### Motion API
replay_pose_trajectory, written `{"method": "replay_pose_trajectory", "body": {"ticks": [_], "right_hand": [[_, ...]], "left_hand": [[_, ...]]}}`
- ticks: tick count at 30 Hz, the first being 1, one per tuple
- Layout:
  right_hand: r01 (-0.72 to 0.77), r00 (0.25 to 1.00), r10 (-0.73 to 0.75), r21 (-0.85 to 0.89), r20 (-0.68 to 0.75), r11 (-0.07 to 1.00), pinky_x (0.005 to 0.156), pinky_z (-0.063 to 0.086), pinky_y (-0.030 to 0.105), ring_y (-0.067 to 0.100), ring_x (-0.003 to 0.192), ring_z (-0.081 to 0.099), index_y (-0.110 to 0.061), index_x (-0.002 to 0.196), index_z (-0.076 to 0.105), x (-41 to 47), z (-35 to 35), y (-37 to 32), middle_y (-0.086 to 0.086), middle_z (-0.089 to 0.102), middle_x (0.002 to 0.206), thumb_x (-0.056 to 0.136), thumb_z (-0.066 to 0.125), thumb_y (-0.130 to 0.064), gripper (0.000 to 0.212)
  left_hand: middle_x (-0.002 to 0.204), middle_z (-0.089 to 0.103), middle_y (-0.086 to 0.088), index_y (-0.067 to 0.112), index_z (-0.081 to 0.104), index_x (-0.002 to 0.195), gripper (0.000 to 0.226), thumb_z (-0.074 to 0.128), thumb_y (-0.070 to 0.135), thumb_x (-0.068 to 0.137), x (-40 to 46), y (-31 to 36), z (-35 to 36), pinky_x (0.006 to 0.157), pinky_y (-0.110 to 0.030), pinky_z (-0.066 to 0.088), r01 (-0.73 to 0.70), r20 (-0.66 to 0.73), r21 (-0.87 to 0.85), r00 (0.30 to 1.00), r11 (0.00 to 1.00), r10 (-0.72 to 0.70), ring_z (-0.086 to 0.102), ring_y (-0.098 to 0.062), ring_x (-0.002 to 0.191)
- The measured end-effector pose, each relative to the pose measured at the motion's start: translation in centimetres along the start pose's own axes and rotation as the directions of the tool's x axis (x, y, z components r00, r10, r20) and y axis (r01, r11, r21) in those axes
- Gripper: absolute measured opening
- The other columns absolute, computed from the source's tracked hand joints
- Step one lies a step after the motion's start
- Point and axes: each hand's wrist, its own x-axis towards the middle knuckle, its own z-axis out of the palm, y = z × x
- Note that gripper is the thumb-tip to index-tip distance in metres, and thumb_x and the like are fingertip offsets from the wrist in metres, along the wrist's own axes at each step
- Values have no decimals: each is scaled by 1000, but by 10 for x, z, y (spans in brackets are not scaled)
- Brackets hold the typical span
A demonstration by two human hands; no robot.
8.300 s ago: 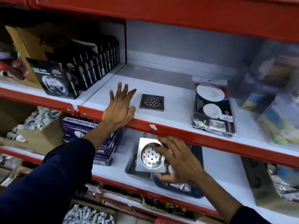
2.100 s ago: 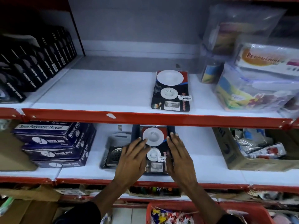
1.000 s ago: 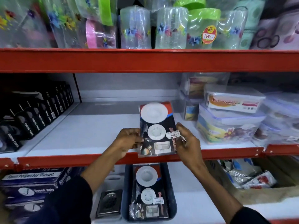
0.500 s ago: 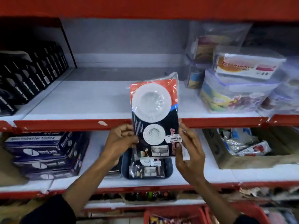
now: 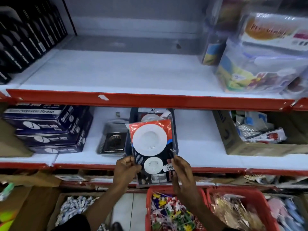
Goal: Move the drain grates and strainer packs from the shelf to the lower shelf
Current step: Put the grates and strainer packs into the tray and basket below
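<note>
strainer pack (image 5: pixel 150 147) pinched at its lower edges by left hand (image 5: pixel 125 170) and right hand (image 5: pixel 180 170), above blue tray (image 5: pixel 175 130) on lower shelf (image 5: pixel 200 144).

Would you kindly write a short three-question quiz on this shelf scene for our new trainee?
1. True or false: both hands hold the strainer pack.
2. Where is the blue tray? A) upper shelf B) lower shelf C) floor
3. What lies just left of the blue tray on the lower shelf?

Key:
1. True: the left hand and the right hand grip its lower edges.
2. B
3. The metal drain grates, stacked.
</note>
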Motion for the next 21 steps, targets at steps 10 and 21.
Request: {"method": "replay_pose_trajectory", "body": {"ticks": [10, 21], "right_hand": [[-198, 980, 198, 108, 10, 974, 117, 36, 21, 6, 144, 37, -20, 141, 55, 67, 11, -13, 1, 33, 158, 98, 51, -4, 46], [-379, 848, 399, -129, 348, 917, 120, 26, 27, 27, 154, 21, -16, 148, 45, 126, 22, 13, 13, 25, 164, 98, 59, -14, 52]], "left_hand": [[92, 69, -10, 3, 59, 123, 39, 61, -9, 87, 65, 32, 9, 76, -37, 53, -79, -8, 60, 997, 995, 80, 65, -25, 81], [126, 70, -14, 4, 59, 130, 55, 79, 15, 80, 89, 31, 17, 98, -25, 46, -290, 162, 555, 957, 780, 241, 68, -31, 115]]}}
